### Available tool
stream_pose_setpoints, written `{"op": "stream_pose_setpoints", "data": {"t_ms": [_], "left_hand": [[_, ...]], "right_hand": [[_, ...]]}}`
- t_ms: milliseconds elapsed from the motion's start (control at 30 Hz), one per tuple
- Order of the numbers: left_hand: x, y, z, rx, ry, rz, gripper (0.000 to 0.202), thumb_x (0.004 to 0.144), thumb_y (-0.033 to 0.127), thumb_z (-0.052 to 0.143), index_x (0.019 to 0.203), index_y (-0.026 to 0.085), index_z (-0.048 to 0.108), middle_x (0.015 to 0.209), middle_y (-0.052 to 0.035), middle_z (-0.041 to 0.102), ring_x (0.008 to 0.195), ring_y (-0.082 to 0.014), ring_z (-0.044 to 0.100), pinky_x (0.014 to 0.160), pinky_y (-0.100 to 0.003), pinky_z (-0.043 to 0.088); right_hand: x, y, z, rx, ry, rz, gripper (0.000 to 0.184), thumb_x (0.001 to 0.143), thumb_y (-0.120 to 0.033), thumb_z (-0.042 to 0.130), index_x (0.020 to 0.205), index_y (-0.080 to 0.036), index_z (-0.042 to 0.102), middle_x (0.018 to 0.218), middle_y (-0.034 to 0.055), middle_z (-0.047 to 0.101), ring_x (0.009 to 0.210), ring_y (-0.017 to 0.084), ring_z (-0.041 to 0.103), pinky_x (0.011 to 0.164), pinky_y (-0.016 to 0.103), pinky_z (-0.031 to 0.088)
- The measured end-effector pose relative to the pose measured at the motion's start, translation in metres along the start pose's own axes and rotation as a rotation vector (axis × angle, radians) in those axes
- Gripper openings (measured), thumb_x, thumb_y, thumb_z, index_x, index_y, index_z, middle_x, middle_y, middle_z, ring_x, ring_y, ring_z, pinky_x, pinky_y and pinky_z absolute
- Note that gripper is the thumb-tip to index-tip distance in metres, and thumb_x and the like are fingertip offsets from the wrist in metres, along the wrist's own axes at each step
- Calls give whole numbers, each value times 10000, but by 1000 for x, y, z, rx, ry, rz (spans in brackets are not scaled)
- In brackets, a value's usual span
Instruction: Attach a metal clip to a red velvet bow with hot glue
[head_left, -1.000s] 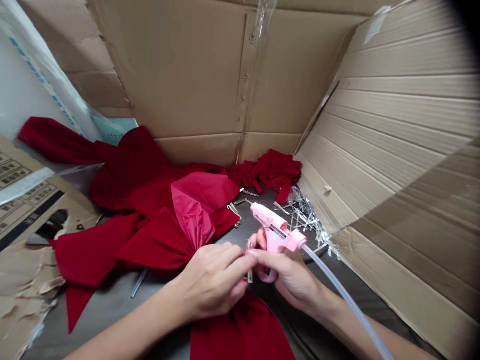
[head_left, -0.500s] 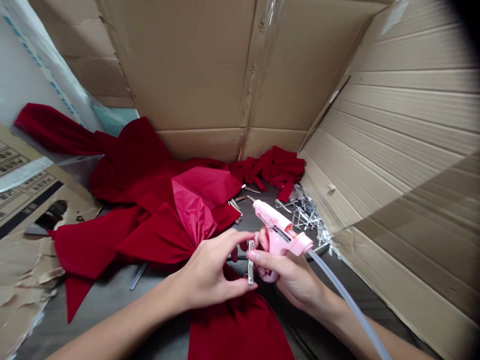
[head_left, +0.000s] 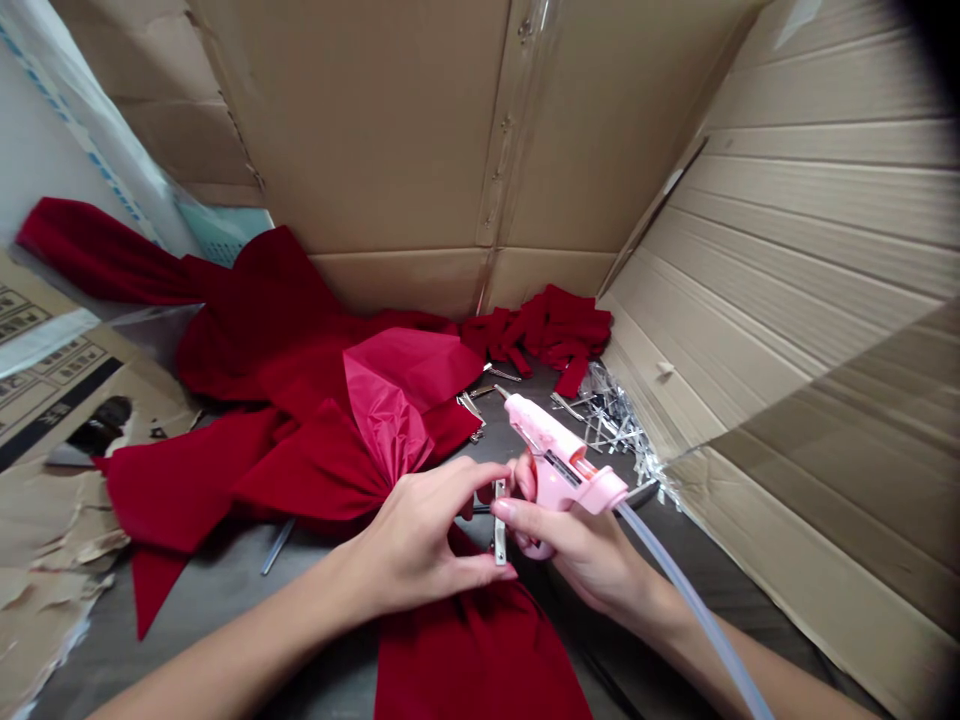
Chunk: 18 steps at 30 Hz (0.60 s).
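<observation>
My left hand (head_left: 431, 535) pinches a small silver metal hair clip (head_left: 500, 535) upright by its two ends, between thumb and fingertips. My right hand (head_left: 577, 540) is wrapped round the grip of a pink hot glue gun (head_left: 551, 450), and its thumb tip touches the clip. The gun's nozzle points away to the upper left. From its back end trails a long translucent glue stick (head_left: 690, 600). A large red velvet bow (head_left: 315, 470) with a shiny underside lies beyond my left hand, and one tail hangs below it. My left hand partly hides the bow's middle.
Loose metal clips (head_left: 471, 408) lie past the nozzle. Behind them sits a heap of short red fabric strips (head_left: 551, 330). Silver clips (head_left: 615, 420) are piled against the right cardboard wall (head_left: 810, 250). A glue stick (head_left: 277, 547) rests at left, near torn cardboard (head_left: 52, 540).
Both hands keep nearly the same pose, with the clip and glue gun still held. The clip seems turned very slightly. The view has shifted a little.
</observation>
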<state>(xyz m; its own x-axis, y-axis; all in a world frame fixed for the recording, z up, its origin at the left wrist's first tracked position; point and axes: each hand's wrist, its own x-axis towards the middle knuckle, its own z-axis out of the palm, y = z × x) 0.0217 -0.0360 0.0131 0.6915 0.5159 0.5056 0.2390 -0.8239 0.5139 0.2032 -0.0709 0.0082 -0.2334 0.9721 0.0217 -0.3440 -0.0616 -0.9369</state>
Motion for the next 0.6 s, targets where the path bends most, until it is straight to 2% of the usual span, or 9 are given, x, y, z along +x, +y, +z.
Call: {"op": "stream_pose_setpoints", "data": {"t_ms": [100, 233, 333, 400, 600], "left_hand": [[0, 1, 1, 18, 34, 16, 615, 764, 294, 726, 1292, 183, 431, 980, -75, 656, 769, -166, 607, 644, -275, 507], [0, 0, 0, 27, 148, -15, 605, 736, 262, 749, 1265, 183, 466, 999, -79, 668, 796, -165, 639, 667, -266, 539], [1, -2, -3, 24, 243, -76, 621, 707, 263, 778, 1249, 160, 494, 858, -40, 653, 653, -127, 602, 561, -225, 523], [3, -3, -6, 14, 272, -105, 625, 697, 251, 787, 1244, 145, 503, 795, -18, 627, 590, -106, 563, 509, -206, 498], [6, -4, -12, -32, 316, -149, 592, 686, 174, 780, 1217, 139, 522, 758, -3, 619, 568, -99, 556, 486, -193, 488]], "right_hand": [[1, 2, -1, 22, 23, 34, 267, 760, -264, 745, 711, -194, 492, 558, -68, 466, 482, 66, 393, 445, 200, 277], [3, 5, -4, 43, 62, 34, 183, 782, -328, 731, 841, -193, 623, 670, -21, 592, 568, 94, 507, 504, 212, 385], [6, 3, -3, 98, 156, -12, 254, 742, -343, 764, 924, -199, 660, 815, 13, 662, 667, 110, 571, 579, 216, 448], [7, 2, -3, 122, 184, -40, 270, 733, -346, 775, 927, -202, 654, 833, 17, 673, 684, 111, 585, 606, 215, 465], [-1, 8, -7, -29, 100, -91, 237, 829, -402, 685, 953, -219, 601, 730, -5, 632, 574, 115, 562, 547, 242, 450]]}}
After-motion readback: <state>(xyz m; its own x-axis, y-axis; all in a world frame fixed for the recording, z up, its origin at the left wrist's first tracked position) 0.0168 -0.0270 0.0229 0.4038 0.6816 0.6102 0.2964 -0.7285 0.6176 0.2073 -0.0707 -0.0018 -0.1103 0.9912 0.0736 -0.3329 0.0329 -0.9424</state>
